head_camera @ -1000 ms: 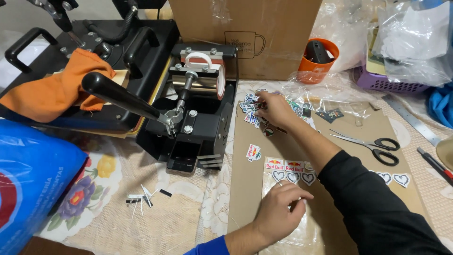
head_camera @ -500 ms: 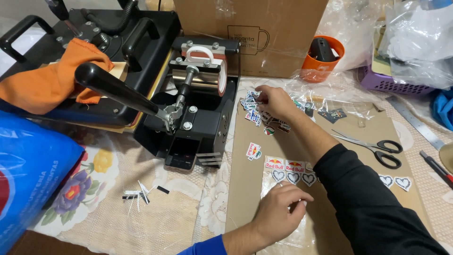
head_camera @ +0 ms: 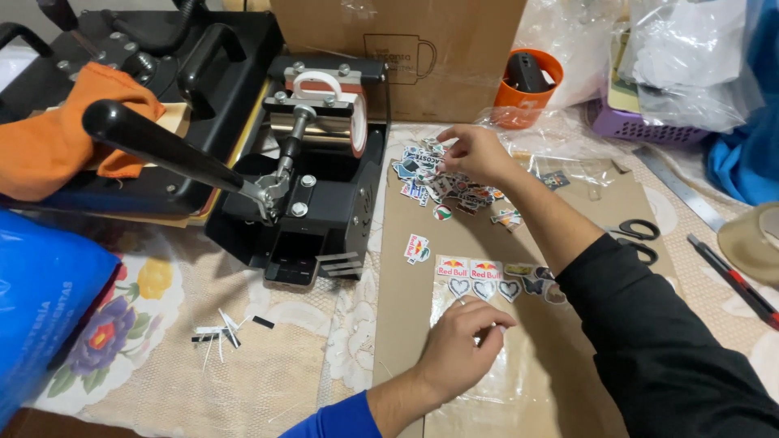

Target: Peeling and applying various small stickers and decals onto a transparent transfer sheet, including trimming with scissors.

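R hand [head_camera: 475, 154] over sticker pile [head_camera: 442, 182]; fingertip grip unclear; scissors [head_camera: 637, 239] half-hidden.

The right forearm hid part of the scissors [head_camera: 641, 239] and the end of the sticker row [head_camera: 495, 280]. The frame's edge cut off the tape roll [head_camera: 751, 243], blue bag [head_camera: 45, 316] and cardboard box [head_camera: 406, 49]. Whether the right hand [head_camera: 479, 154] pinched a sticker from the pile [head_camera: 442, 182] could not be told; individual designs there were too small.
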